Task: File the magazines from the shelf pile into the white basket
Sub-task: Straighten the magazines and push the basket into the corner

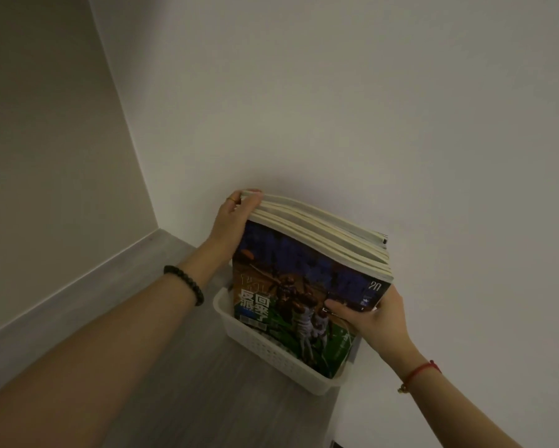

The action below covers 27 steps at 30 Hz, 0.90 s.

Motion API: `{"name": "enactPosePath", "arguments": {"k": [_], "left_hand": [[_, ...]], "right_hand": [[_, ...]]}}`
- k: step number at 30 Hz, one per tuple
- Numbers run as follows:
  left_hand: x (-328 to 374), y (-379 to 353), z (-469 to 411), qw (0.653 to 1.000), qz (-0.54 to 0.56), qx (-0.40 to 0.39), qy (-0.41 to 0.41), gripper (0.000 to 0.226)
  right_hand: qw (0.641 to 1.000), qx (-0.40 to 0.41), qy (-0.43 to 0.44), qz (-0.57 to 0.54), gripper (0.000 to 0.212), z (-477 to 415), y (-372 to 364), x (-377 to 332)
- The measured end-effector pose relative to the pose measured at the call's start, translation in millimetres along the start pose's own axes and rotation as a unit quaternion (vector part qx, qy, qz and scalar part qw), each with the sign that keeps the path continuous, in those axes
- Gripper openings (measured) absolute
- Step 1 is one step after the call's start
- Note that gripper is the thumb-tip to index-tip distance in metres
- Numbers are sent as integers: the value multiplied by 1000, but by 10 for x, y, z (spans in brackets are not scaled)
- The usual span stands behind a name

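Several magazines (291, 286) stand upright in the white basket (265, 350), leaning back toward the white wall. The front cover is dark blue and green with players and white lettering; cream page edges fan out along the top. My left hand (233, 218) grips the stack's top left corner, fingers curled over the page edges. My right hand (372, 315) holds the front magazine's right edge, thumb pressed on the cover. The basket's perforated front wall and rim show below the covers; its inside is hidden.
The basket sits on a grey wood-grain surface (187, 383) against the white wall (368, 124). A beige side wall (45, 156) closes the corner at the left. The surface's right edge drops off just right of the basket.
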<state>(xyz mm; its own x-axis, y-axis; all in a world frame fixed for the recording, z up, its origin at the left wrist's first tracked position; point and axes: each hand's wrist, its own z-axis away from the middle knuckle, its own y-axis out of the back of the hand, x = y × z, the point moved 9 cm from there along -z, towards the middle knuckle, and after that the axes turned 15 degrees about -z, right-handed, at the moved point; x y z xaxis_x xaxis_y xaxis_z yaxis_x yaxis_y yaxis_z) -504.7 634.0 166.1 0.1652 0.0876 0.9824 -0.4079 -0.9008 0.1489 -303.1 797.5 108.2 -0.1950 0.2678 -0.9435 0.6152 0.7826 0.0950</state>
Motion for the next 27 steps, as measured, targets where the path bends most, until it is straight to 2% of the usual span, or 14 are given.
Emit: {"name": "enactPosePath", "arguments": {"k": [3,7,9,12,15,17,19,22,24,27], "left_hand": [[-48,149,37,989,-1,149,7,32],[-4,224,-20,979,41,198,-2,39],[78,149,-105,983,37,181,-16,36],[47,-17,-164,990,-20,137,-12,32],[-91,-11,-185,991,-2,134,16,36],[-109,-45,-216,994,-14,105,29,32],[-97,-96,-230,996,-30,82,31,26],[-42,-84,-214,993,-50,111,8,29],[16,-89,-211,992,-57,115,3,33],[-44,-137,-223,995,-39,84,42,32]], "right_hand": [[1000,-5,28,4,74,8,-17,-47],[998,-8,64,21,70,-108,36,-215],[998,-10,66,21,76,-185,90,-214],[1000,-14,20,5,89,-155,114,-21],[999,-26,-3,19,82,-158,47,53],[1000,-14,-13,-12,77,-196,44,-16],[996,52,1,-74,72,-204,135,-168],[978,160,-5,-132,48,-200,222,-342],[969,207,-32,-131,31,-259,232,-377],[961,256,-44,-94,33,-342,297,-464]]}}
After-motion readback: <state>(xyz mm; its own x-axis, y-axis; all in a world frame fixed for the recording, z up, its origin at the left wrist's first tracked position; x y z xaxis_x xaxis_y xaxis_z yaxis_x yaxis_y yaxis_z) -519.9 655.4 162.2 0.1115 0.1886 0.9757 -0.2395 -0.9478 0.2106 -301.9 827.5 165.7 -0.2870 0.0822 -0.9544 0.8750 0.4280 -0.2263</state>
